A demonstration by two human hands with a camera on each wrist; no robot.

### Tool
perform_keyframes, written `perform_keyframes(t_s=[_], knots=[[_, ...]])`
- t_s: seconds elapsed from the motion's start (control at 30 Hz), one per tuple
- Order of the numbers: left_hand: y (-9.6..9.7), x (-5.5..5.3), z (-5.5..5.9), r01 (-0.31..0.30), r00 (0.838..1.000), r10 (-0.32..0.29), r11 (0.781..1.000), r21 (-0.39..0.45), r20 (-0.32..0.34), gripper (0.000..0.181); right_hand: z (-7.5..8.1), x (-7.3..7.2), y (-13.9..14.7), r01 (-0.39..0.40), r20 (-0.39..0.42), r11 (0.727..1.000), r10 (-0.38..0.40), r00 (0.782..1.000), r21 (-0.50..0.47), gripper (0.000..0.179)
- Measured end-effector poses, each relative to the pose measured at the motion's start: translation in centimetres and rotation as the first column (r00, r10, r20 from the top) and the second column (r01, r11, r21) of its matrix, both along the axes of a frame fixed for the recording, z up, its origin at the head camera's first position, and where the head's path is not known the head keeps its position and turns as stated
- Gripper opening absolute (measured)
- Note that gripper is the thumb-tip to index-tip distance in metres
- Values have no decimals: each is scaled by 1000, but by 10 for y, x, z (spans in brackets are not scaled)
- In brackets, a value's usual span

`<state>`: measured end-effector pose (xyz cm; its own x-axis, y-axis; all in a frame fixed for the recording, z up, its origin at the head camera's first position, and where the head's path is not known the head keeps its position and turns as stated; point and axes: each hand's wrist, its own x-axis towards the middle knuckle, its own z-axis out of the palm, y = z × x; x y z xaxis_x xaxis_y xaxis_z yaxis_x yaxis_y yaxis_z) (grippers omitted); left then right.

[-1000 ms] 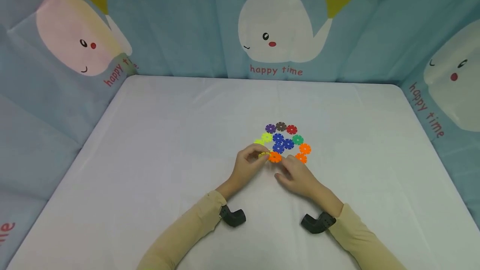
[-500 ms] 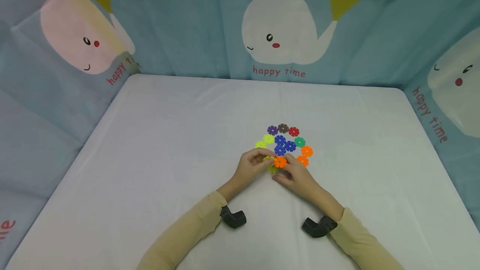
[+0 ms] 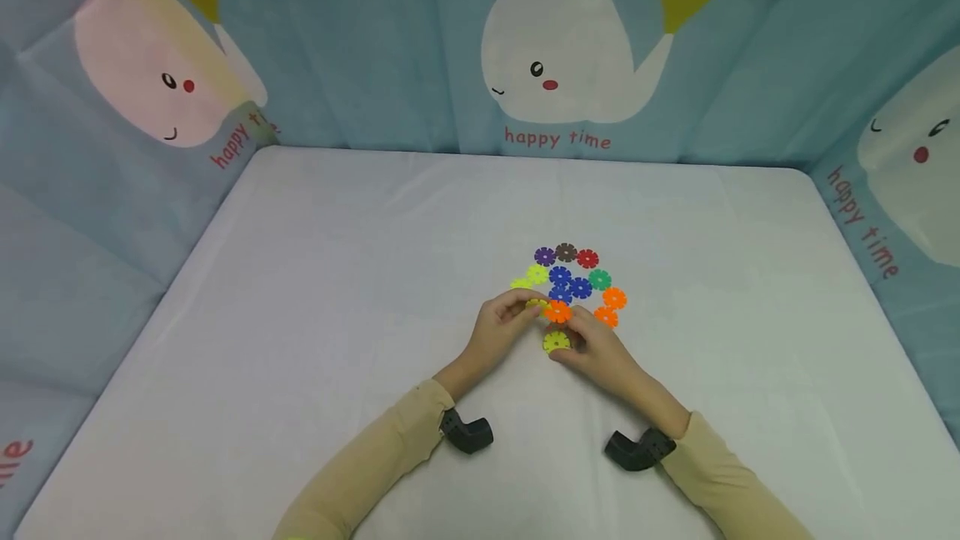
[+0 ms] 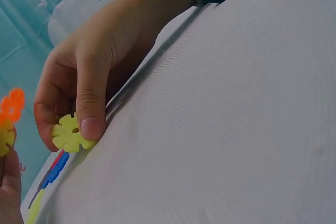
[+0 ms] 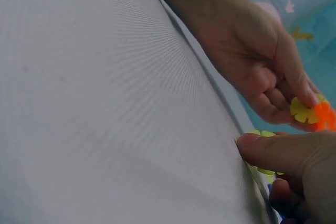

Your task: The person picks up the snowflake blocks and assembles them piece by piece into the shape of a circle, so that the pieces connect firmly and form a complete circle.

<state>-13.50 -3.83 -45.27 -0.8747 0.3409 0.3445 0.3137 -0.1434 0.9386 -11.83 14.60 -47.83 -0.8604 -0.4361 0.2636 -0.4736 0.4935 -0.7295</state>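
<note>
In the head view my left hand pinches a yellow snowflake disc, which is joined to an orange snowflake disc. My right hand holds another yellow snowflake disc between thumb and fingers, just below the orange one. The two held parts are apart in the left wrist view, where the right hand's yellow disc faces the camera and the orange disc shows at the left edge. From the right wrist, the joined yellow disc is visible, while the right thumb partly covers its own disc.
Beyond the hands several loose snowflake discs lie on the white table: blue, green, red, brown, purple, yellow-green and orange. A whale-print curtain borders the table.
The right hand's yellow disc, unseen a second ago and partly hidden half a second ago, now shows face-up between thumb and fingers. The left hand keeps its joined discs, shifted slightly.
</note>
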Motion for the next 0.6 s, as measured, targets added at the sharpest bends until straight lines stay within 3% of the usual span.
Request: perform_keyframes(t_s=[0.2,0.37,0.5,0.6], knots=[[0,1,2,-89,993,93,994,-60,68,17,-3,2,0,-10,-2,997,10,1000,-81,23],[-1,2,3,-184,976,196,976,-115,98,19,-3,0,0,70,-10,975,-74,997,-208,21],[-1,1,5,-212,971,223,969,-123,84,19,0,-2,-1,155,57,915,-144,988,-371,19],[0,2,6,-198,977,206,973,-117,58,18,4,-2,0,175,118,855,-134,984,-489,20]])
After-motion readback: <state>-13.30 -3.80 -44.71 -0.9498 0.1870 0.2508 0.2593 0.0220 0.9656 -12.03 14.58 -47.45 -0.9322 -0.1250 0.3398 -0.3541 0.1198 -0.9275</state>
